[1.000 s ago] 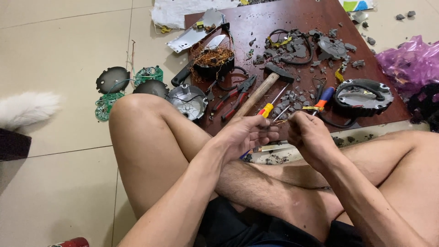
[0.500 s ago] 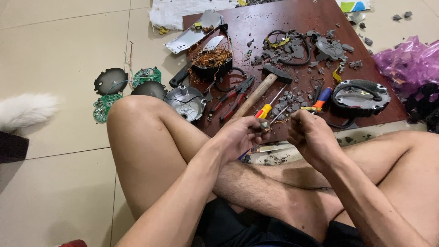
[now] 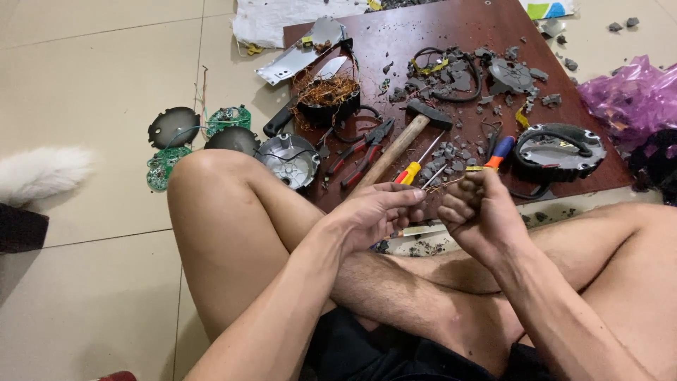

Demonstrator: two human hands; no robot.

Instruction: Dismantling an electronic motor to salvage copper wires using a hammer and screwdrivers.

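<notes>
Nearest the wooden board (image 3: 451, 42), over crossed legs: left hand (image 3: 374, 215) and right hand (image 3: 479, 212), each pinching an end of a thin copper wire (image 3: 441, 186) held taut between them, apparently for a clear view. Right hand clenched on it; left fingers closed on its other end. On the board's near edge, within reach: screwdrivers (image 3: 416, 169), hammer (image 3: 402, 141), red pliers (image 3: 363, 152). Right of the hammer: black round casing (image 3: 560, 148). Farther up the board: copper winding in a housing (image 3: 326, 95), grey fragments (image 3: 511, 70). Left of the board, on the floor: green circuit boards (image 3: 166, 166).
</notes>
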